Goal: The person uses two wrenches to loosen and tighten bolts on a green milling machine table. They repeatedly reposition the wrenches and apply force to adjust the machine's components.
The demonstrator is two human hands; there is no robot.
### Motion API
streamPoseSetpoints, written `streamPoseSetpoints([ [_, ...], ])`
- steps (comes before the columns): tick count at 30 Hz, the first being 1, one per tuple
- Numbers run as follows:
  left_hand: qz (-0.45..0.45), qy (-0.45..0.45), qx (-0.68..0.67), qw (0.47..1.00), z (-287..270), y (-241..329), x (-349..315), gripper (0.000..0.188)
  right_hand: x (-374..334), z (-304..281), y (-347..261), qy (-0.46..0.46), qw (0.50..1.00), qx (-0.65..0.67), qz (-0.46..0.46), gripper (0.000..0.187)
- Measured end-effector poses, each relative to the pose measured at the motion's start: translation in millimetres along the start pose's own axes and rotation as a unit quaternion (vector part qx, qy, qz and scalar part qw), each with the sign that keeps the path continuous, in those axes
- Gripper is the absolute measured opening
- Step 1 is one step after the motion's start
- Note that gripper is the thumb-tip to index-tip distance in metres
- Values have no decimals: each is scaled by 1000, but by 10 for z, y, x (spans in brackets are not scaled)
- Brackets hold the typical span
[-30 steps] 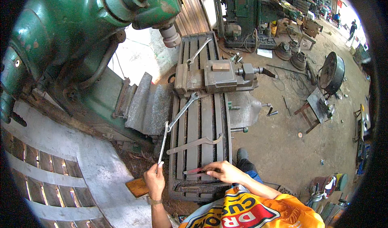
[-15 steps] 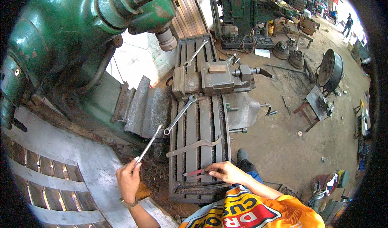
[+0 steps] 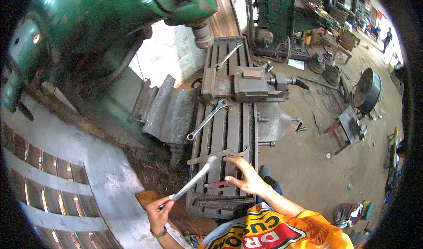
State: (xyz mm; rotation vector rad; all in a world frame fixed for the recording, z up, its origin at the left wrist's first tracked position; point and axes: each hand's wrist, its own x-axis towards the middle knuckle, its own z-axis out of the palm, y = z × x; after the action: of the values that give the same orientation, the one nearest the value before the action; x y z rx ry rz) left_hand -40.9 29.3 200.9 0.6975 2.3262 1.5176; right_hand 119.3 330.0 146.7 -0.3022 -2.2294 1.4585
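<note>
I find room on the table's right side; its near end is crowded.
A lane runs along the right of the slotted table (image 3: 232, 132), between the vise (image 3: 251, 86) and the hook spanner (image 3: 209, 158); the slanting wrench (image 3: 206, 120) narrows the left. At surface height, the vise bars my way to the far wrench (image 3: 228, 56). Nearer, the held wrench (image 3: 191, 182) crosses the left edge from the left hand (image 3: 158, 211), and the right hand (image 3: 249, 180), fingers spread, occupies the space beside the red-handled tool (image 3: 216, 184).
</note>
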Motion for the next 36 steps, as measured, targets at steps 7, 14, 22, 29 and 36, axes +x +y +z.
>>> streamPoseSetpoints([
  [7, 56, -109, -108, 987, 99, 158, 218, 15, 25, -97, -92, -301, 949, 76, -61, 49],
  [14, 54, -80, -315, 944, 512, 122, 449, 43, -304, 72, -29, -209, 974, 76, 47, 35],
  [22, 31, -128, -353, 926, 788, 96, 581, 60, -451, 53, 41, -143, 971, 116, 155, 38],
  [29, -12, -256, -284, 924, 1135, 89, 471, 58, -468, 313, 43, -114, 979, 143, 90, 42],
  [36, -1, -306, -217, 927, 966, 437, 514, 46, -369, 263, 7, -121, 973, 176, 83, 48],
])
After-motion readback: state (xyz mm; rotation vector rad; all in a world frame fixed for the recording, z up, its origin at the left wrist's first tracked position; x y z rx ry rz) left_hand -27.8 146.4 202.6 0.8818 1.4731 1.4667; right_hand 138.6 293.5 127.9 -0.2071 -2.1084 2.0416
